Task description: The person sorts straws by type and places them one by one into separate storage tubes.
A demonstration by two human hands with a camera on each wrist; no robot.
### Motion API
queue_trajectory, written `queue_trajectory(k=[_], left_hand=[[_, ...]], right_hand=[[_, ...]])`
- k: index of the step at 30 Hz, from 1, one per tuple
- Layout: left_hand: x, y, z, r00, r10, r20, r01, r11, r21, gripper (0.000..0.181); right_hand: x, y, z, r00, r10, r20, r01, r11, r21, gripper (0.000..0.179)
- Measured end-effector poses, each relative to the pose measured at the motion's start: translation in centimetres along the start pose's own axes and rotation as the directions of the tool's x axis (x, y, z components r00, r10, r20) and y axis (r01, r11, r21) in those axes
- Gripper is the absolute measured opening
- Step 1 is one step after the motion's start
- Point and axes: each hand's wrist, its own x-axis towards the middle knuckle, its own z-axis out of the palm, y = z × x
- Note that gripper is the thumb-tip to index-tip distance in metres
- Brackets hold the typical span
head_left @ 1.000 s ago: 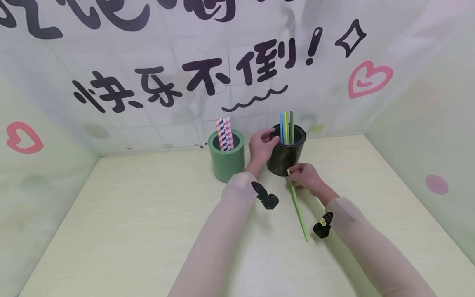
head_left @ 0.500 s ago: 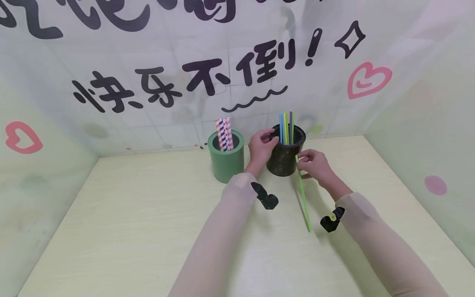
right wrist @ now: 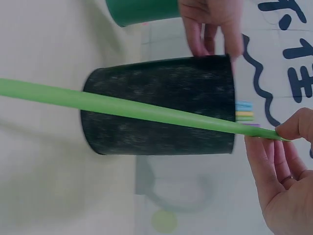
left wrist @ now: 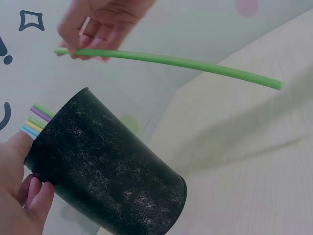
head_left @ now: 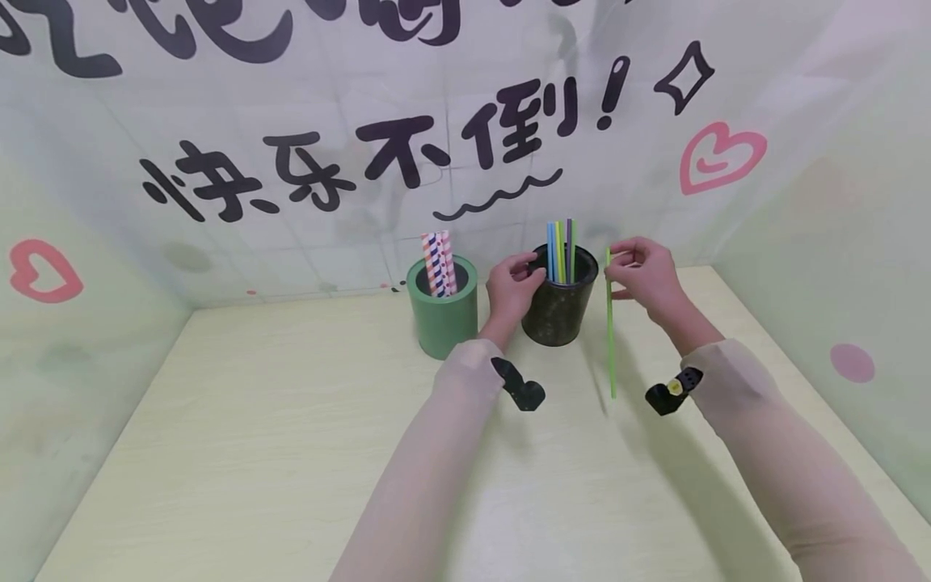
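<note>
My right hand (head_left: 647,275) pinches a long green drinking straw (head_left: 611,347) near its top end, between thumb and fingers. The straw hangs almost upright just right of a black cup (head_left: 556,315), its lower end above the table. Blue, yellow, green and purple straws (head_left: 562,252) stand in that cup. At the cup's left side, my left hand (head_left: 511,293) grips it by the rim. The left wrist view shows the thumb at the rim and the curled fingers against the wall of the cup (left wrist: 112,161). In the right wrist view the held straw (right wrist: 161,113) crosses in front of the cup.
Left of the black cup stands a green cup (head_left: 445,327) with several striped paper straws (head_left: 440,265). Both are near the back of a pale wooden table (head_left: 291,453). A printed backdrop (head_left: 327,267) with black lettering rises behind, with walls at both sides.
My right hand has risen and moved right with the green straw, from in front of the black cup to beside its rim. The straw has turned more upright. My left hand stays put.
</note>
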Motion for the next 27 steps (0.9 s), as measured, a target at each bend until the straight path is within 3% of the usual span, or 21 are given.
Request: queue_trajectory(k=[9,27], left_hand=[[0.1,-0.2,-0.1,1.0,-0.001,-0.001,0.001,1.0,0.005,0.028],[0.2,-0.3,-0.1,1.0,0.017,0.008,-0.017,1.0,0.005,0.029]], right_hand=[[1.9,-3.9,0.0,0.995,-0.078,-0.069,0.075,0.996,-0.039,0.024],[4.2,-10.5,0.0,0.97,-0.182,-0.16,0.198,0.976,0.089,0.022]])
